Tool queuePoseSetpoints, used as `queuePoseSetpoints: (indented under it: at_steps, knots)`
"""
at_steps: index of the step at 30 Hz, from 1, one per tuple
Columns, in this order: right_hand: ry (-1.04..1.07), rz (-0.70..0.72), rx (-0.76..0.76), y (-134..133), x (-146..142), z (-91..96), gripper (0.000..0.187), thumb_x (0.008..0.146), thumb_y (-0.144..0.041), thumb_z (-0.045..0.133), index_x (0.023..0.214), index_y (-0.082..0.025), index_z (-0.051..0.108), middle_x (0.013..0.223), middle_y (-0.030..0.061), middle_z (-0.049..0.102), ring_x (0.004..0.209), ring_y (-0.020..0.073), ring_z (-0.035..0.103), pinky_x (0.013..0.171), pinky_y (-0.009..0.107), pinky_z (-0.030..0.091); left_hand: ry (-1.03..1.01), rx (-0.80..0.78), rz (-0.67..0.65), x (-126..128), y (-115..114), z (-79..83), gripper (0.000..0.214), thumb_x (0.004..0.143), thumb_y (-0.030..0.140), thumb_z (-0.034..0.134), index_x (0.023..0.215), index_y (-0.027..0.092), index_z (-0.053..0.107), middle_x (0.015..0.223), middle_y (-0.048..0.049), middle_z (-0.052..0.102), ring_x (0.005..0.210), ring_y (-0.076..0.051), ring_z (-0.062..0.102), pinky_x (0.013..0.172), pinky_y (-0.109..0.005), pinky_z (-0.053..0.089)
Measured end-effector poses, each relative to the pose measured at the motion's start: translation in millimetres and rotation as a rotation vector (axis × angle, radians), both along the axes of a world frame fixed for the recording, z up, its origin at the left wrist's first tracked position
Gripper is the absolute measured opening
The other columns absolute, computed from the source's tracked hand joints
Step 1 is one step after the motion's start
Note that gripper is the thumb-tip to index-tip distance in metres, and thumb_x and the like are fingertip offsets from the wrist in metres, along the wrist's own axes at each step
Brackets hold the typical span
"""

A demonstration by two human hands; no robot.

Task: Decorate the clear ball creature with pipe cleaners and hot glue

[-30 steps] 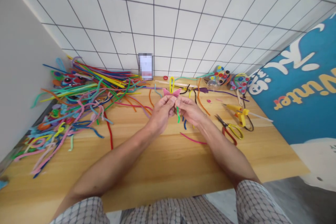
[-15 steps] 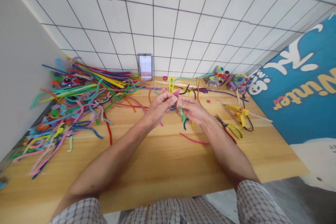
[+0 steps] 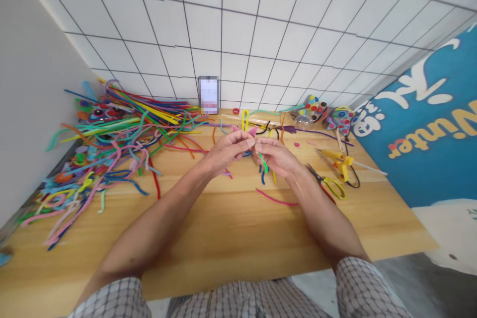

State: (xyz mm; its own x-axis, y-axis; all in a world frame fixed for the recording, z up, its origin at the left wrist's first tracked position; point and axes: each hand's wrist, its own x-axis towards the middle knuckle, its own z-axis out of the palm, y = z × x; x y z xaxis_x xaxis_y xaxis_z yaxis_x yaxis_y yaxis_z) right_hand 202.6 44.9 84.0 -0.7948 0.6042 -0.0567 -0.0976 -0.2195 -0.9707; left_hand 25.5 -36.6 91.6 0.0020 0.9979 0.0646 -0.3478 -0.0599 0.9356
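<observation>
Surface (image 3: 231, 238): bare wood from the hands toward 6 o'clock, up to the near edge; tiled wall bounds it at 12 o'clock. Pipe-cleaner heap (image 3: 112, 139) crowds 9 to 10 o'clock. Scissors (image 3: 328, 184) and yellow glue gun (image 3: 339, 161) lie at 3 o'clock, just beside the right forearm; loose pink strand (image 3: 276, 198) at 5 o'clock. Left hand (image 3: 223, 151): grip pinched closed on the pink shape (image 3: 248, 132), held above the surface centre. Right hand (image 3: 276, 156): fingers closed around a green pipe cleaner (image 3: 263, 163), fingertips meeting the left's.
</observation>
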Motion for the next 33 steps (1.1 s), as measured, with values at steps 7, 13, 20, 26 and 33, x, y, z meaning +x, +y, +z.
queuePoseSetpoints:
  at_steps: [7,13,20,26,33]
  knots:
    - [0.032,-0.051,0.109,-7,-7,-5.7,0.048,0.075,-0.058,0.095,0.072,-0.020,0.066,0.065,-0.0049,0.056,0.060,0.0099,0.047,0.057,0.024,0.037,-0.241,-0.124,0.151,25,-12,-2.4,0.046,0.068,0.044,0.101,0.076,0.016,0.065,0.062,0.0066,0.050,0.050,-0.004,0.033,0.048,-0.018,0.026]
    - [0.014,-0.003,0.057,-1,-1,-2.9,0.051,0.071,-0.059,0.098,0.072,-0.019,0.066,0.066,-0.0039,0.058,0.059,0.0097,0.047,0.056,0.025,0.036,-0.312,-0.159,0.131,29,-10,-5.4,0.045,0.076,0.052,0.095,0.081,0.016,0.067,0.070,0.0034,0.059,0.051,-0.005,0.041,0.049,-0.019,0.030]
    - [-0.049,0.064,0.026,5,7,0.2,0.051,0.072,-0.059,0.096,0.068,-0.019,0.065,0.062,-0.0029,0.060,0.056,0.0099,0.049,0.055,0.024,0.036,0.184,0.054,0.019,-5,-6,6.5,0.046,0.074,0.054,0.096,0.077,0.015,0.073,0.064,0.0026,0.054,0.059,-0.009,0.040,0.055,-0.023,0.028]
    - [0.005,-0.004,0.097,-5,-3,-0.5,0.051,0.075,-0.060,0.095,0.072,-0.019,0.064,0.062,-0.0061,0.054,0.056,0.0089,0.045,0.055,0.024,0.036,-0.107,-0.028,0.121,24,-12,-2.3,0.047,0.074,0.051,0.096,0.077,0.016,0.065,0.061,0.0059,0.049,0.052,-0.006,0.035,0.050,-0.021,0.026]
    - [0.004,-0.017,0.030,1,-1,-4.1,0.054,0.070,-0.061,0.098,0.071,-0.020,0.063,0.065,-0.0048,0.057,0.057,0.0094,0.047,0.055,0.024,0.036,-0.323,-0.156,0.151,31,-9,-4.9,0.043,0.080,0.050,0.093,0.085,0.017,0.066,0.072,0.0032,0.059,0.051,-0.006,0.044,0.048,-0.019,0.032]
